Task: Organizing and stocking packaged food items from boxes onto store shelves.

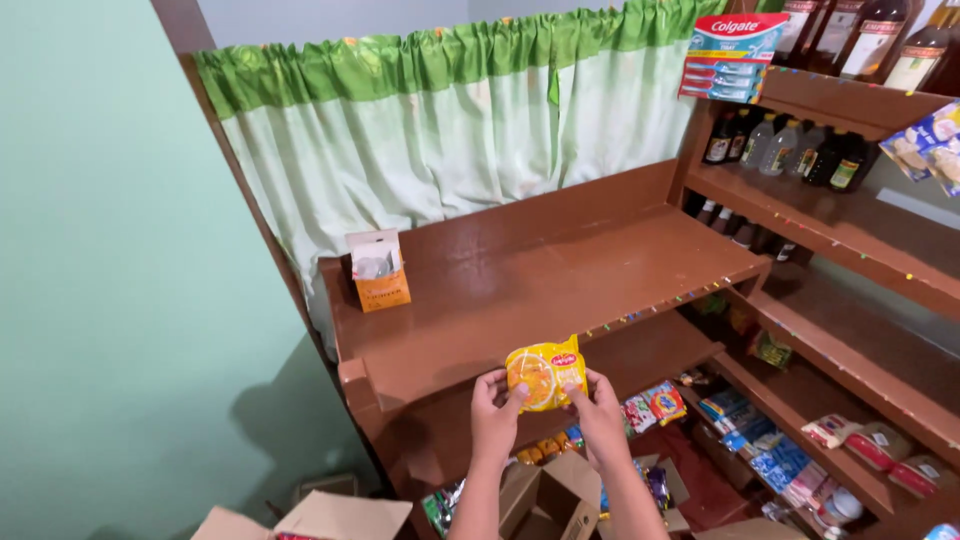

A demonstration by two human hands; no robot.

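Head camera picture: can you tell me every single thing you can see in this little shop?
Yellow plastic noodle packet: one, yellow with a red patch, held up in front of the brown wooden shelf unit.
Small orange cardboard box: one, orange with a pale open top, standing at the back left of the shelf top.
Brown wooden shelf unit: one, glossy brown, centre and right.
Green and white curtain: one, behind the shelf.
Dark glass bottles: a row, too many to count, upper right shelf.
Toothpaste packs: a hanging card, red and blue, top right.
Colourful snack packets: many, lower shelves.
Open brown cardboard boxes: at least two, bottom.
Left hand: grip on the packet's left edge.
Right hand: grip on its right edge.
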